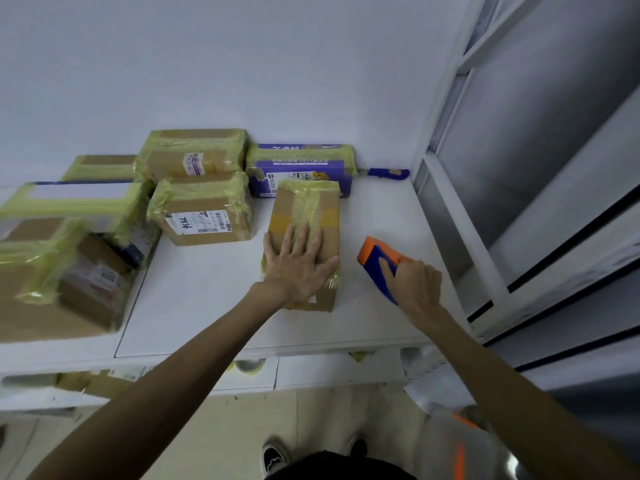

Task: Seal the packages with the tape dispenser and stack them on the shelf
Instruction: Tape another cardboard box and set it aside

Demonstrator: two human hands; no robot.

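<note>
Your left hand [298, 268] lies flat, fingers straight and spread, pressing on the near half of a brown box [306, 209] in the middle of the white shelf [207, 306]. The box lies flat with its long axis running away from you toward the wall, the far end leaning slightly right. Yellowish tape runs along its length and a darker yellow band crosses it.

Your right hand [415, 285] is curled round the tape dispenser [375, 256], just right of the box and apart from it. Its orange nose points away from you and to the left, and the blue body slants back toward your wrist. You cannot tell whether it rests on the shelf.

You have one dispenser and seven packages in view up here:
- the box under your palm
- a purple box [301, 168] at its far end by the wall, though contact is unclear
- a labelled box [204, 216] just to its left
- a taped box [194, 154] behind that one
- a flat box [100, 166] further left
- a white-topped box [76, 199]
- a large box [52, 282] at the near left, blurred

A blue-handled tool [384, 173] lies along the wall right of the purple box. A metal frame [485, 237] stands close on the dispenser's right. Tape rolls [249, 365] sit on the level under the shelf edge.
</note>
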